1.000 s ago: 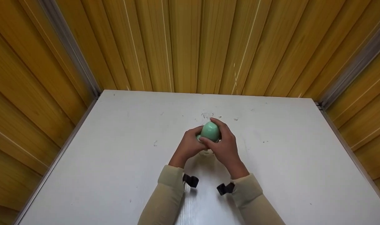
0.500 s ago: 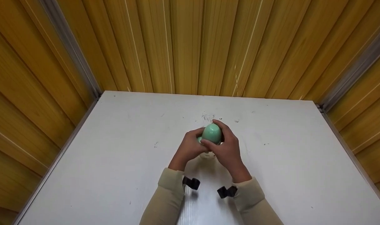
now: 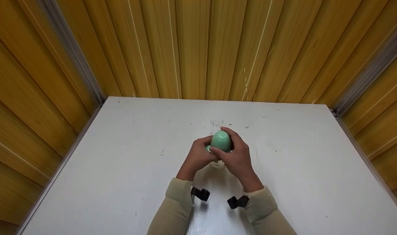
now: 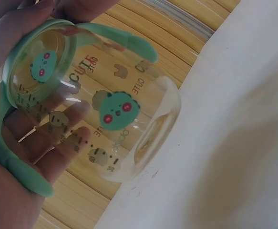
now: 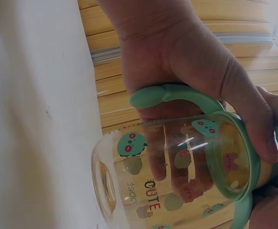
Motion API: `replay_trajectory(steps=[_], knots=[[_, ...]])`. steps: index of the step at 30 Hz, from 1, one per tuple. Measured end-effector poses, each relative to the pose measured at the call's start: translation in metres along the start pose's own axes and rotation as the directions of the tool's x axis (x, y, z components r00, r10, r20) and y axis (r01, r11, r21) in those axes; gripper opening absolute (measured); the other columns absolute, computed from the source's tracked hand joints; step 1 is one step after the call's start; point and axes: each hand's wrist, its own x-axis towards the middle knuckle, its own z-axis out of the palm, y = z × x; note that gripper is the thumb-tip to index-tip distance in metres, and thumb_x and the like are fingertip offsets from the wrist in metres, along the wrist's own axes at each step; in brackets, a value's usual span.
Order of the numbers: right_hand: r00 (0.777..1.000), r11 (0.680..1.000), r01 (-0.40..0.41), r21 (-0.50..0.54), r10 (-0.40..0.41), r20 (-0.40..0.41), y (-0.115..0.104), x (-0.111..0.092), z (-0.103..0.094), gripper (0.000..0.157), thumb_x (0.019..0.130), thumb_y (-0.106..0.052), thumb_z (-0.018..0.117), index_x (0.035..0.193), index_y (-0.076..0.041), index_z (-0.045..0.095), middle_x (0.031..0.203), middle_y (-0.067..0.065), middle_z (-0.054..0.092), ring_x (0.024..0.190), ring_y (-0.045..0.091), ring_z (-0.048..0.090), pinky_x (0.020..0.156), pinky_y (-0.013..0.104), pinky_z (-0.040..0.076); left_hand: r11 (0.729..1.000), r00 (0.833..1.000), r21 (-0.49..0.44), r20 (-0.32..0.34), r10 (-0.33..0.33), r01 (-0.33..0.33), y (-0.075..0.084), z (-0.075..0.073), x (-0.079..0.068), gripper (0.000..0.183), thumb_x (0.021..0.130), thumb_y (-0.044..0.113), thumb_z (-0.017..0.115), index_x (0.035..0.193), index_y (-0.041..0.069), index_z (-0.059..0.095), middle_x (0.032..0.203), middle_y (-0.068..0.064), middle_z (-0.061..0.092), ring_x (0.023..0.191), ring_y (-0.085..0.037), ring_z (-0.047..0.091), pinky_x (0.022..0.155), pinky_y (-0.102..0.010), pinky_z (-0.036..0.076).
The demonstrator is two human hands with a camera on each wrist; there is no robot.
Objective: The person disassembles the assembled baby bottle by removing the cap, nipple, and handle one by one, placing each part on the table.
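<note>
A baby bottle with a clear, cartoon-printed body (image 4: 115, 109) is held between both hands above the table. Its rounded mint-green cap (image 3: 221, 141) points up in the head view. My right hand (image 3: 238, 157) grips the cap's side, thumb in front and forefinger behind. On the other side my left hand (image 3: 198, 156) holds the bottle around its green collar, with fingers showing through the clear wall in the left wrist view. Green side handles (image 4: 22, 174) curve out from the collar. Most of the body is hidden under the hands in the head view.
The white table (image 3: 120, 163) carries small dark scuffs and the bottle's soft shadow. Yellow wood-patterned panels (image 3: 192, 49) rise behind it and at both sides, with grey metal posts (image 3: 71, 45) in the corners. Black wrist mounts (image 3: 201, 194) sit at both cuffs.
Both hands and the bottle sit slightly lower in the head view, and more of the clear body shows beneath them. The hold on cap and collar looks much the same.
</note>
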Motion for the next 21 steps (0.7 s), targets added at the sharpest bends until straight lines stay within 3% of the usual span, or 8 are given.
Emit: replay_trajectory(steps=[21], knots=[[1.0,0.999,-0.002,0.054,0.001,0.032,-0.0022,0.0008,-0.0035,0.065,0.076,-0.033,0.083,0.134,-0.019,0.056,0.127,0.0,0.061,0.108,0.017,0.062,0.086,0.041,0.053,0.997,1.0,-0.072,0.007,0.017,-0.016,0.0004,-0.0003,-0.0011,0.052,0.07,0.028,0.085,0.119,0.024,0.069,0.108,0.007,0.071,0.098,-0.016,0.064,0.084,-0.036,0.054]])
